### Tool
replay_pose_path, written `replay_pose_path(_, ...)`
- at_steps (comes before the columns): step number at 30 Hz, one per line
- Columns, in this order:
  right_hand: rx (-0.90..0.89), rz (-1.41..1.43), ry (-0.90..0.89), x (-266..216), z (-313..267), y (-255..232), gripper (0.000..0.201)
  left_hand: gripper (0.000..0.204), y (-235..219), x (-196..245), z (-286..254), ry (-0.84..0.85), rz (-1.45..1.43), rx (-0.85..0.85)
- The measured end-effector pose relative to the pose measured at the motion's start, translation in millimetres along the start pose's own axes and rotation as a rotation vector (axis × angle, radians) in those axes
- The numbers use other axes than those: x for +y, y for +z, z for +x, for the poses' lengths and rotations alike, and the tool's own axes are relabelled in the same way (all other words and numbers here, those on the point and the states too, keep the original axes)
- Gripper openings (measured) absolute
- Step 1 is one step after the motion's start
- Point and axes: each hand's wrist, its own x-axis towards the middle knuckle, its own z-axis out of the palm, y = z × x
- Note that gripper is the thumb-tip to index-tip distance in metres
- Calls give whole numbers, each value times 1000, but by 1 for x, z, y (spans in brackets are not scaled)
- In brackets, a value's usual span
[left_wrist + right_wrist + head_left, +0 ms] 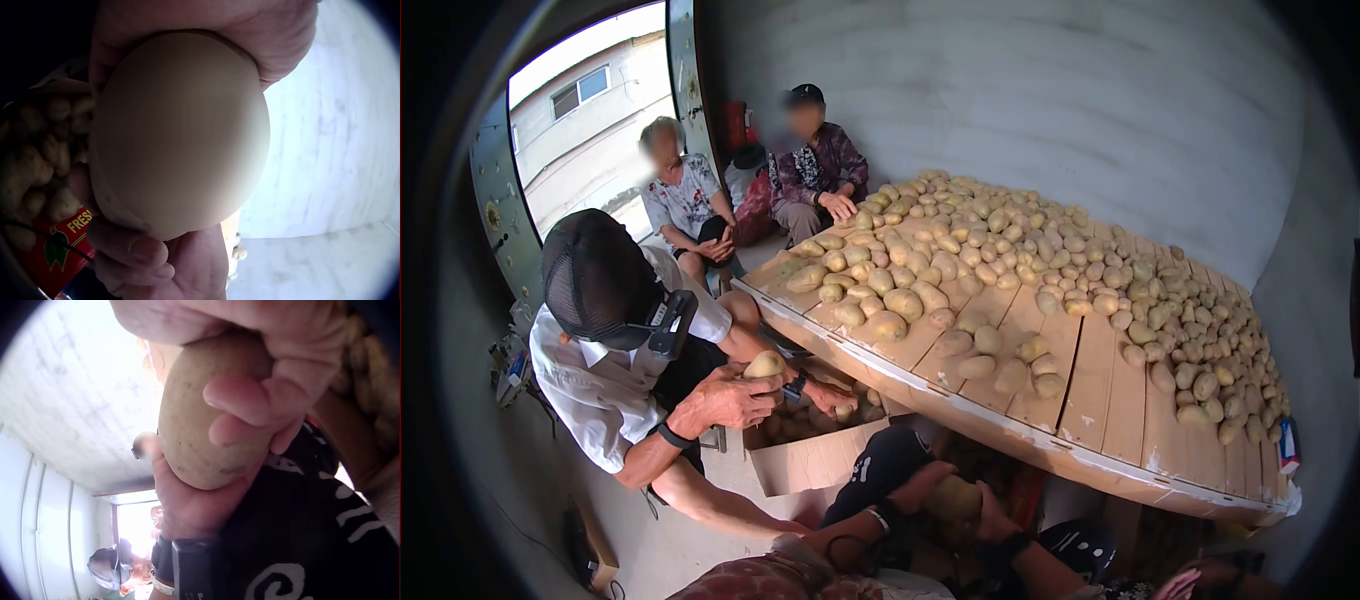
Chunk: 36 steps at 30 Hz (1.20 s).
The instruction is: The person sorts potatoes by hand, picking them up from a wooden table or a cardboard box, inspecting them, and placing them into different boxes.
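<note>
A large, pale potato (pixel 953 497) is held between my two hands low in the head view, below the table's front edge. My left hand (pixel 920 488) grips one end, and my right hand (pixel 996 518) holds the other. Close up in the left wrist view, the potato (pixel 181 131) fills the middle, with right-hand fingers (pixel 134 253) curled at its lower end. From the right wrist, the fingers of my right hand (pixel 294 369) wrap over the potato (pixel 206 419), while my left hand (pixel 197 503) cups it from below.
Many potatoes (pixel 1000 235) cover the cardboard-topped table (pixel 1090 390). To the left, a capped person (pixel 615 350) holds a potato (pixel 764 365) over a cardboard box (pixel 820 460) of potatoes. Two people sit behind. A red printed box (pixel 59 250) stands beside more potatoes (pixel 44 156).
</note>
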Motion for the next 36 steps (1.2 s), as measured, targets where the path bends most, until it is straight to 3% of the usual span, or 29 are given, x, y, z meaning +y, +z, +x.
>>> replay_pose_path(4,-26,18,-5,-8,-25,18,59,31,-2,6,2,160,210,23)
replay_pose_path(6,-125,83,28,-14,-12,8,57,33,1,10,0,-105,-134,13)
replay_pose_path(7,-213,157,70,-6,-11,2,58,33,-2,10,-4,-122,-147,20)
replay_pose_path(9,-161,113,65,10,-26,-2,57,35,-6,20,-3,10,55,-16)
replay_pose_path(10,-130,60,29,11,-31,2,57,35,-3,17,-1,-169,-247,-1)
replay_pose_path(11,-106,1,-17,5,-34,10,57,35,-4,14,0,-159,-235,-10)
replay_pose_path(13,-57,-120,-112,-10,-40,27,58,35,-6,6,-1,43,54,-25)
replay_pose_path(16,55,-295,-219,-17,-50,29,61,36,-4,-4,3,166,215,-34)
replay_pose_path(17,54,-290,-209,-13,-43,24,61,36,-4,-7,1,155,214,-34)
replay_pose_path(19,-68,53,-52,-5,-23,7,55,38,-3,-7,-1,50,-20,-16)
replay_pose_path(20,-67,47,-50,-3,-22,4,55,38,0,5,-1,53,-24,-11)
replay_pose_path(22,-7,-157,-132,-4,-17,3,60,41,5,40,-7,-260,-353,19)
replay_pose_path(26,-74,27,-169,1,-11,-8,51,46,3,16,-2,-242,-465,-1)
replay_pose_path(28,-18,-1013,-1154,-8,-14,-15,41,49,1,17,4,-286,-589,3)
replay_pose_path(32,-83,-802,-989,-18,-25,-2,36,49,6,22,4,-342,-722,22)
replay_pose_path(34,-97,-578,-920,-11,2,-20,35,48,7,39,-2,-365,-660,54)
replay_pose_path(36,-66,-586,-859,-18,-17,-3,34,46,0,24,-3,-313,-614,26)
